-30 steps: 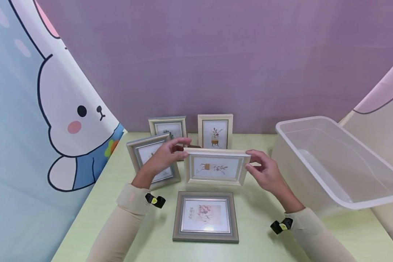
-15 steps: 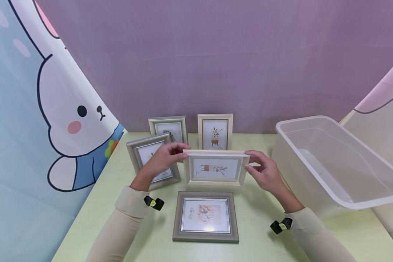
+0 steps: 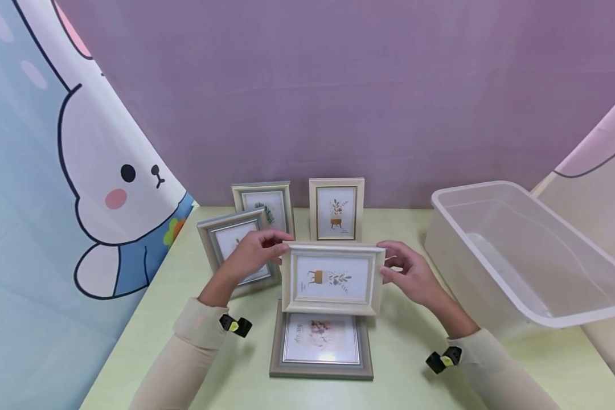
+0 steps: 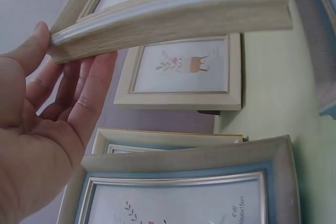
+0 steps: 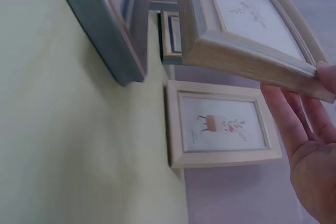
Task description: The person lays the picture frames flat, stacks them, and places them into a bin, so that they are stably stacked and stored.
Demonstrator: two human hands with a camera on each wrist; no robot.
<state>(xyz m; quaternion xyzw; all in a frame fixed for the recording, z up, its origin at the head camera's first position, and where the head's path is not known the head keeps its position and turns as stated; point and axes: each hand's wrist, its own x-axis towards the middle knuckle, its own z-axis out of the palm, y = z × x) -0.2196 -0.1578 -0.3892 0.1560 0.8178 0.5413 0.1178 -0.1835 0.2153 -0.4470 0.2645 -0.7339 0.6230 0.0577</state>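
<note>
A cream picture frame [image 3: 332, 279], turned on its side with a plant print, is held up between both hands. My left hand [image 3: 253, 256] pinches its upper left corner, thumb in front and fingers behind, as the left wrist view shows on the frame's edge [image 4: 157, 27]. At the upper right corner my right hand [image 3: 412, 273] grips it the same way; in the right wrist view the fingers [image 5: 289, 116] lie behind it. Below, a grey-brown picture frame [image 3: 321, 347] with a flower print lies on the table, its far part hidden by the held frame.
A cream frame [image 3: 336, 209] stands upright at the back. Left of it stand a cream-and-blue frame [image 3: 263, 202] and, nearer, a tilted grey frame [image 3: 220, 228]. A translucent plastic bin [image 3: 482, 267] stands at the right of the green table [image 3: 154, 341], with a purple curtain [image 3: 307, 102] behind.
The held cream frame has come nearer and lower, its face tipping upward, and now overlaps the far part of the lying frame. Both hands have moved with it.
</note>
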